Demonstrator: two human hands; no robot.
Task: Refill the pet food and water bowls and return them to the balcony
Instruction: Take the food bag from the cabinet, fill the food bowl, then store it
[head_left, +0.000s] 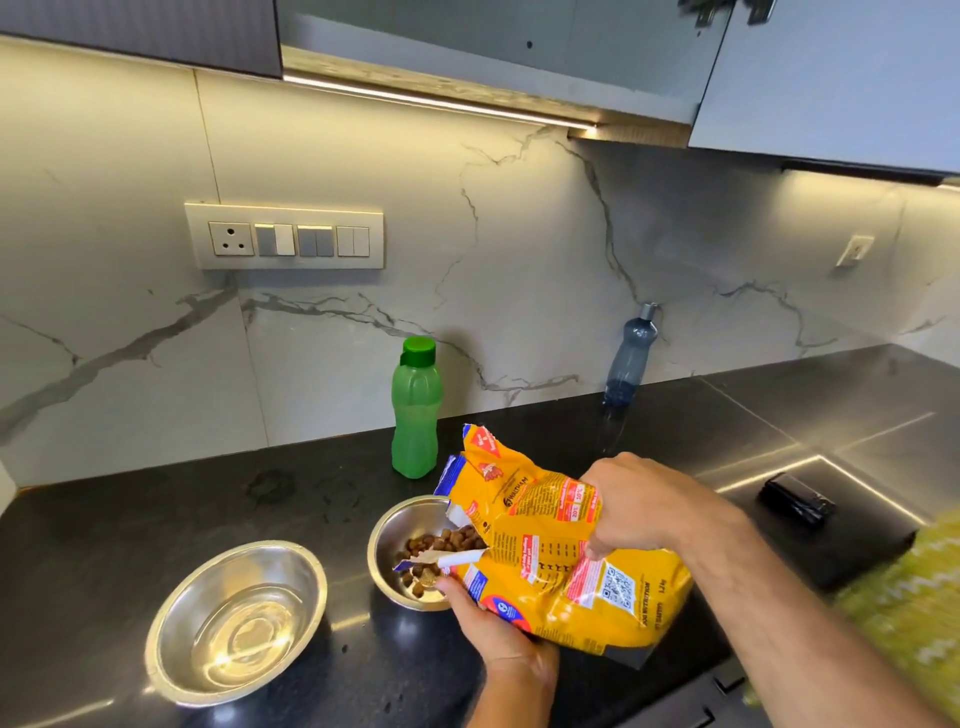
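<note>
Two hands (498, 623) (649, 504) holding bag (561, 561), pouring food into bowl (395, 540); water bowl (236, 621) full, balcony trip left.

A home kitchen. Black stone worktop (156, 519) under a marble-veined backsplash (519, 249), wall cabinets (831, 78) overhead with a strip light (441, 101) beneath, a socket-and-switch panel (284, 236) on the wall, a glass hob (831, 519) set in near the worktop's right edge.
</note>
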